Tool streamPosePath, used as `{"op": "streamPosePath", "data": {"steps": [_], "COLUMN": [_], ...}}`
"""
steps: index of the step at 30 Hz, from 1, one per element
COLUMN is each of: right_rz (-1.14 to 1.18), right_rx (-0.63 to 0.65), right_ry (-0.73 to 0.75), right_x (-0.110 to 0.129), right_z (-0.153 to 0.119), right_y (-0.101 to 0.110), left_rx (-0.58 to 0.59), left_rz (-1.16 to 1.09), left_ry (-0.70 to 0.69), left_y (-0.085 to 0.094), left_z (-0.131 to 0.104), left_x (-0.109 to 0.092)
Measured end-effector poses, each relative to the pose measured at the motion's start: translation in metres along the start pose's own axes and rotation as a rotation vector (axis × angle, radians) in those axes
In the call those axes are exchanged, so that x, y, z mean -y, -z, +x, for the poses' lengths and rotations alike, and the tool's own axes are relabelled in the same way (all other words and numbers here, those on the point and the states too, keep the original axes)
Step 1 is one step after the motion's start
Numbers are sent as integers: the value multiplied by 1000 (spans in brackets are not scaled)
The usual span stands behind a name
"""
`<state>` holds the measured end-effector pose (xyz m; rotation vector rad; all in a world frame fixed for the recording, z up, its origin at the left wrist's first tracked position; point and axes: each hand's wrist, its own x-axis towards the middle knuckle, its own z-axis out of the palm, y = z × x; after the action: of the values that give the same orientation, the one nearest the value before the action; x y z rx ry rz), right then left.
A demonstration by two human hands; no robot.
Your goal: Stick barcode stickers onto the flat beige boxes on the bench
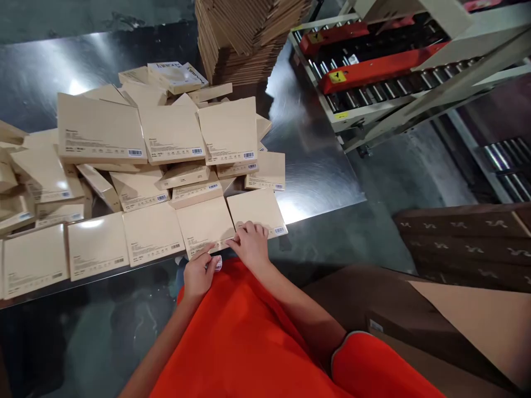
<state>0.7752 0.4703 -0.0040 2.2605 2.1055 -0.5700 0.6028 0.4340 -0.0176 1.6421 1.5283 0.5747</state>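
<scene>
A row of flat beige boxes lies along the near edge of the metal table, printed with small text and barcodes. My left hand (198, 276) is at the lower edge of one beige box (206, 220), fingers curled and index fingertip by its printed line. At the left thumb tip is a small white label (218, 264) with a barcode, apparently held there. My right hand (252, 244) rests over the seam with the box to the right (254, 209). Its thumb and index finger come together at the first box's lower right corner; what they pinch is hidden.
More beige boxes (102, 124) are heaped behind the row on the metal table (319, 160). Stacked flat cardboard (244, 33) stands at the back. A roller conveyor (373, 72) with red rails is at right. Brown cartons (460, 243) stand at lower right.
</scene>
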Motion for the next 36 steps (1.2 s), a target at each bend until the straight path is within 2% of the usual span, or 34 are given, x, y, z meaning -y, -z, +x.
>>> {"op": "streamPosePath", "data": {"steps": [4, 8, 12, 14, 17, 18, 20, 23, 26, 28, 32, 36], "right_rz": [-15, 139, 238, 457, 1027, 1180, 1335, 1399, 1383, 1375, 1411, 1384], "right_rx": [75, 67, 11, 9, 138, 182, 220, 173, 149, 152, 141, 100], "right_ry": [-40, -45, -20, 62, 210, 207, 136, 38, 23, 10, -17, -40], "right_x": [2, -4, -1, 14, 55, 71, 100, 129, 142, 148, 162, 174], "right_z": [11, 19, 8, -7, -33, -40, -51, -59, -64, -67, -73, -77], "right_y": [6, 9, 14, 16, 13, 11, 7, 2, -2, -4, -11, -16], "left_rx": [5, 23, 18, -27, -97, -104, -81, -22, 30, 40, -3, -61], "left_rz": [-22, -70, -157, -186, -278, -319, -392, -486, -533, -468, -326, -224], "left_ry": [21, 23, -5, 0, 43, 57, 83, 119, 117, 92, 49, 21], "left_y": [-1, 2, 21, 38, 67, 76, 92, 109, 121, 127, 136, 136], "left_z": [1, 4, 1, -5, -15, -19, -25, -33, -40, -44, -48, -50], "left_x": [1, 1, 2, 2, 2, 3, 7, 16, 28, 32, 36, 43]}}
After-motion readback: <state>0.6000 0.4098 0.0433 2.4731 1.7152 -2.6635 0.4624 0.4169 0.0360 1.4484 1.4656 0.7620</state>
